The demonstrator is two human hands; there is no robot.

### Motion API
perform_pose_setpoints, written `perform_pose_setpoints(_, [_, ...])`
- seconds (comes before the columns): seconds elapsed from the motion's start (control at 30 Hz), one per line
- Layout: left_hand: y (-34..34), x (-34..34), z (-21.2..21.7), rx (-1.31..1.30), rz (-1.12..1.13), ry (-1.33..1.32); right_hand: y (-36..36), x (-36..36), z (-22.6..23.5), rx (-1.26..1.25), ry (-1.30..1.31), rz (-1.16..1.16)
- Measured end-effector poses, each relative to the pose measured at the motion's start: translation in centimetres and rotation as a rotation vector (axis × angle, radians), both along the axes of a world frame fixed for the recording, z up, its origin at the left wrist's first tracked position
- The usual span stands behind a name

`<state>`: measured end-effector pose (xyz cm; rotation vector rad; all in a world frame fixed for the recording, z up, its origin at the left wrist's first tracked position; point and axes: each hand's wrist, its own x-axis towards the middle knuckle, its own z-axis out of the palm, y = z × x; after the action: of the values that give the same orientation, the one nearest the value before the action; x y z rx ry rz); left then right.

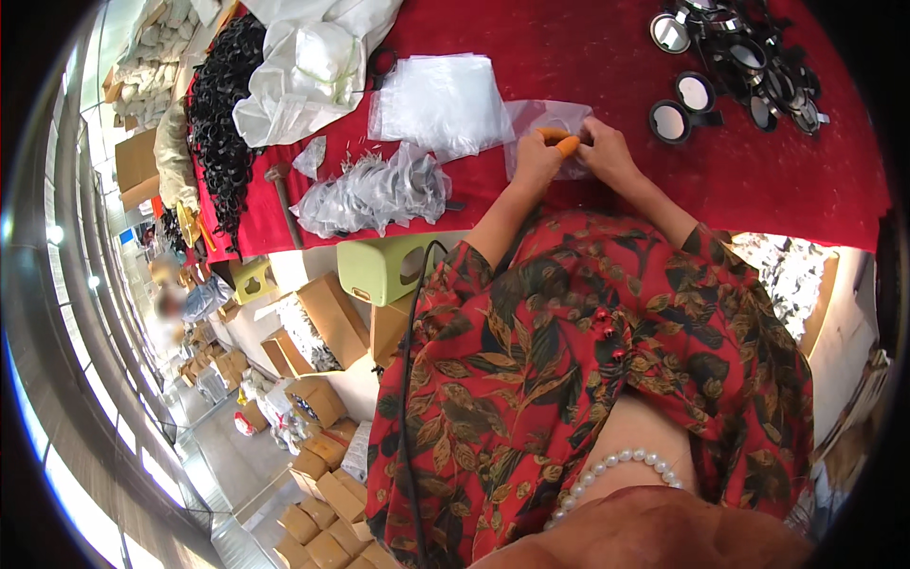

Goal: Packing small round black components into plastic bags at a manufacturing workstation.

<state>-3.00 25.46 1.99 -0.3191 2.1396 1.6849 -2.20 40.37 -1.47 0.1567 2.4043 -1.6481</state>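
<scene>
Worktop: the worktop (pixel 607 57) is covered in red cloth and carries everything below; it serves as the landmark.
White sacks: a heap of white bags (pixel 303 66) lies at the worktop's far left part, beside a mass of black rings (pixel 223 104) on its left edge.
Clear bags: a stack of clear plastic bags (pixel 441 100) sits mid-worktop; nearer the front edge lies a pile of bagged pieces (pixel 374 194).
Round mirrors: black-framed round mirrors (pixel 735 66) cluster at the worktop's far right.
Small bag: one clear bag (pixel 550 119) lies under both hands, near the front edge.
Left hand: the left hand (pixel 537 161) has its fingers closed on an orange-handled tool (pixel 559 140) — held over the small bag.
Right hand: the right hand (pixel 607 152) meets the same tool from the other side — fingers curled; the exact grip cannot be told.
</scene>
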Motion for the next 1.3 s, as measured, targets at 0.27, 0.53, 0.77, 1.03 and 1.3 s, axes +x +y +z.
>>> perform_pose_setpoints(0.27, [-1.9,-0.9,-1.9,0.223,0.131,-0.341,5.0,2.6,1.4,0.080,-0.005,-0.183])
perform_pose_setpoints(0.53, [-2.3,-1.2,-1.8,0.199,0.012,-0.289,14.0,4.0,1.7,0.114,0.207,-0.727])
perform_pose_setpoints(0.77, [-2.5,-1.0,-1.5,0.213,-0.002,-0.263,13.3,3.2,3.4,0.275,0.369,-0.252])
perform_pose_setpoints(1.03, [-2.8,-0.6,-1.2,0.117,-0.087,-0.194,5.1,5.4,5.9,0.203,0.446,-0.140])
perform_pose_setpoints(1.3, [-3.7,-0.2,-1.4,-0.100,-0.230,0.109,2.1,6.2,6.0,0.111,0.393,0.160])
